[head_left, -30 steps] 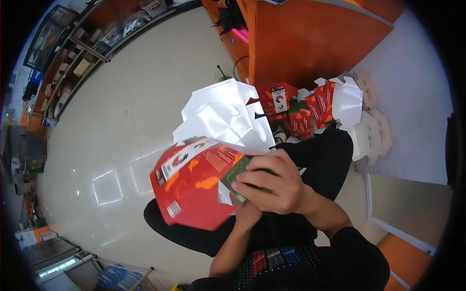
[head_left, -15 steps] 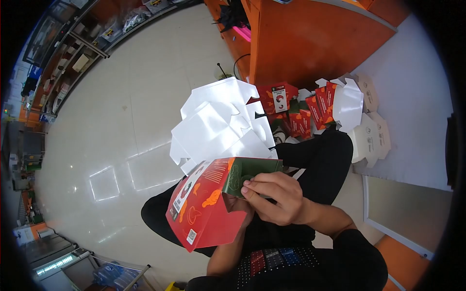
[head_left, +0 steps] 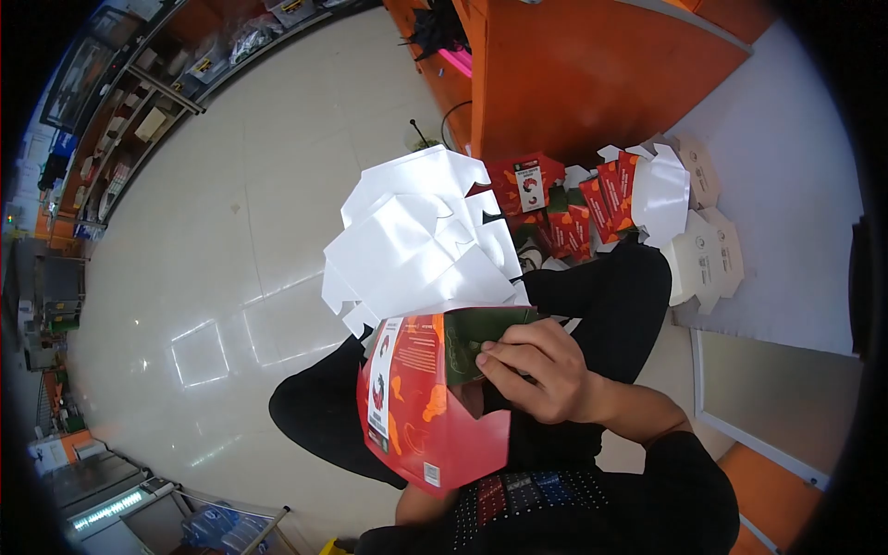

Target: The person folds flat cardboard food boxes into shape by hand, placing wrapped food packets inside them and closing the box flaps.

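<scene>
A partly folded red cardboard food box (head_left: 407, 398) with orange drawings and a white label panel is tilted over my lap. My right hand (head_left: 536, 370) pinches its dark green end flap (head_left: 467, 338) between thumb and fingers. Behind the box, my left forearm (head_left: 424, 505) reaches up from below; the fingers of that hand are hidden by the cardboard. Just beyond the box lies a pile of white folded cartons (head_left: 416, 236), their plain sides up, overlapping each other.
Several red cartons (head_left: 573, 222) and white ones (head_left: 661, 194) are heaped by an orange cabinet (head_left: 601, 83). Beige cartons (head_left: 708, 254) lean near the wall at right. My bent knees (head_left: 319, 416) flank the work. Shelves (head_left: 153, 120) stand across the tiled floor.
The red box has turned and shifted right, so its label side now faces up more. My right hand has moved slightly right, still on the green flap. The left hand has gone behind the box.
</scene>
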### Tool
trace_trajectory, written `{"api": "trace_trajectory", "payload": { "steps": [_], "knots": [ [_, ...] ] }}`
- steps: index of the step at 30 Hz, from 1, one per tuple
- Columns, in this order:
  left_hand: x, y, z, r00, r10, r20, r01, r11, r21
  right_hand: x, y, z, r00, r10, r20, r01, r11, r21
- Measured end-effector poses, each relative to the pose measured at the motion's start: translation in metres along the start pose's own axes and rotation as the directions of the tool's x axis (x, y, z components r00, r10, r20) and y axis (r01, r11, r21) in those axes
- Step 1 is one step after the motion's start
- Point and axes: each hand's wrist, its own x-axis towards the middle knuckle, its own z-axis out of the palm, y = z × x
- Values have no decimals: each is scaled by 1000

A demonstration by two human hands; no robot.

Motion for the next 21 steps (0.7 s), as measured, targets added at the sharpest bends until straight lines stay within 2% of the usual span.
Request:
{"api": "trace_trajectory", "payload": {
  "steps": [6,9,15,21],
  "knots": [
    [3,0,6,999,29,34,-32,997,71,7,4,-10,993,9,115,0,997,-76],
    [3,-1,9,998,37,49,-41,995,87,17,5,-8,989,77,125,-78,997,8],
    [1,6,5,999,27,24,-28,997,71,8,26,-12,977,-57,206,42,996,76],
    [-1,10,2,999,39,5,-40,995,86,2,22,-19,978,-20,207,-27,975,221]
  ]
}}
